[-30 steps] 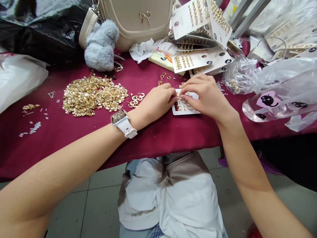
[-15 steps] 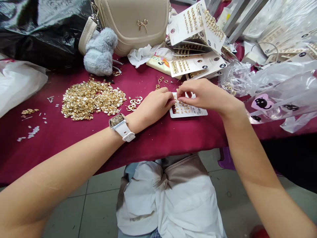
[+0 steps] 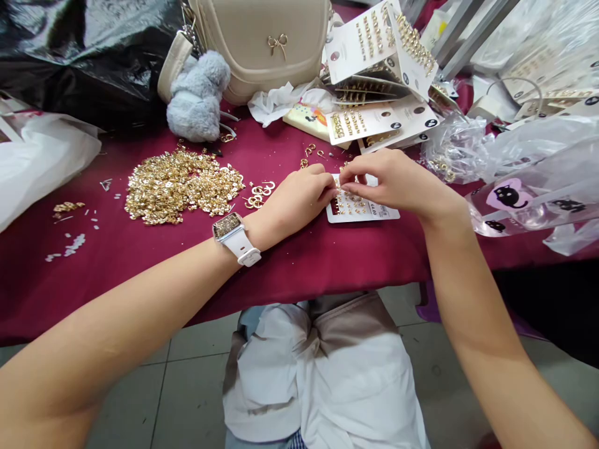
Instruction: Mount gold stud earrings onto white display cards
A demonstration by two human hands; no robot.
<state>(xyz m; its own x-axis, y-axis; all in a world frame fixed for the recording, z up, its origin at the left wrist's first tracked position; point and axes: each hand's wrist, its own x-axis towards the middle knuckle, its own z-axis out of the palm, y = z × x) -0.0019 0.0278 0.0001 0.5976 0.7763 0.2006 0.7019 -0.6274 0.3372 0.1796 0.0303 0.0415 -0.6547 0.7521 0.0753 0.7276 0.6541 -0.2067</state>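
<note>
A white earring card [image 3: 362,210] lies on the maroon tablecloth, set with rows of small gold studs. My left hand [image 3: 297,202] holds its left edge between the fingertips, and a white-strapped watch [image 3: 229,232] sits on that wrist. My right hand [image 3: 397,181] pinches at the card's top edge, hiding whatever is between the fingertips. Left of the card lies a large heap of loose gold earring pieces [image 3: 182,186], with several gold hoop earrings [image 3: 256,196] near my left hand.
Behind the card stand stacked earring cards [image 3: 362,123], a beige handbag [image 3: 259,43] and a grey plush toy [image 3: 197,100]. Clear plastic bags [image 3: 524,162] lie to the right, a white bag [image 3: 42,156] to the left. The tablecloth's near edge [image 3: 309,287] runs above my lap.
My right hand has drawn back from the card's middle to its top edge, uncovering more of the card. The view has shifted slightly.
</note>
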